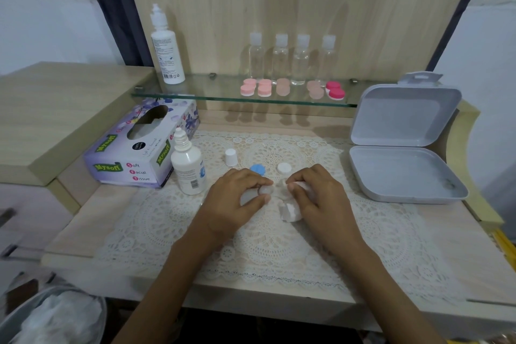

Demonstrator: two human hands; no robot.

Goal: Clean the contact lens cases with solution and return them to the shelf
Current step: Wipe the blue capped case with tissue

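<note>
While the left hand is pinching the lens case, the right hand is clutching tissue just right of it.

head-worn wide-angle view, looking forward and down, close over lace mat, facing glass shelf

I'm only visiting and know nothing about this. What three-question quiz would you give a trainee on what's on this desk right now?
1. True or false: the small bottle has its cap on.
2. How many clear bottles stand on the shelf? A two, B four, C six.
3. Fill in: the left hand holds a case; the right hand holds a wad of ____.
Key: 1 false, the cap stands apart from it; 2 B; 3 tissue.
</note>
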